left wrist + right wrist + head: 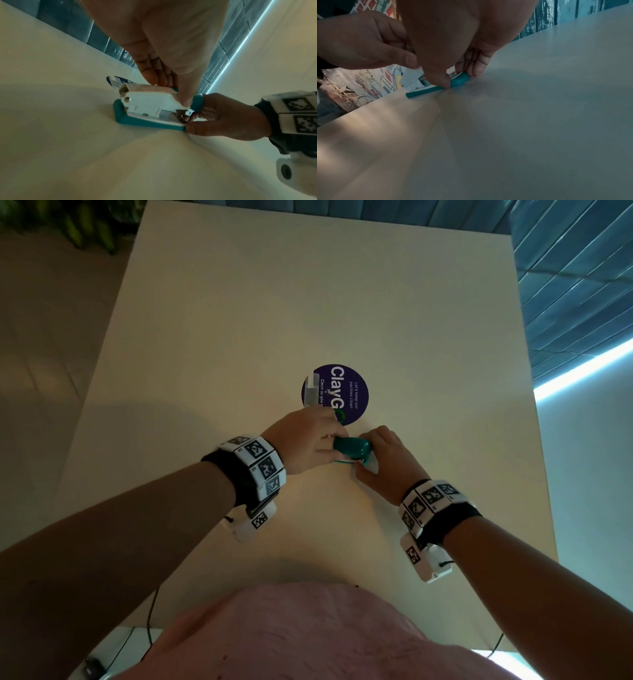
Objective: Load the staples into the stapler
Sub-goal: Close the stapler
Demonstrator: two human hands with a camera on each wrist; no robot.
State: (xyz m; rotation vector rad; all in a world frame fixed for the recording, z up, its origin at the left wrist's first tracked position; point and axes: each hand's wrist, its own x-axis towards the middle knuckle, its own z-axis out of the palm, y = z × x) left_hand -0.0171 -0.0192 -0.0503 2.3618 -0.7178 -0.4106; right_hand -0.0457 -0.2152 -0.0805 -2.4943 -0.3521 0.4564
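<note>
A small teal and white stapler (352,449) lies on the table (239,337), just in front of a round purple sticker. My left hand (330,445) grips its upper part from the left, thumb and fingers pinching the white body (150,102). My right hand (366,455) pinches the stapler's front end, with the thumb at the teal base (426,91) and the fingers behind the tip. Metal parts show at that front end (181,117). A small clear staple box (311,390) lies on the sticker beyond my left hand. Loose staples cannot be made out.
The purple sticker (349,395) is flat on the tabletop. The table's far edge meets a blue tiled wall (565,285). Green plants (85,224) stand past the far left corner. Cables (150,621) hang at the near edge.
</note>
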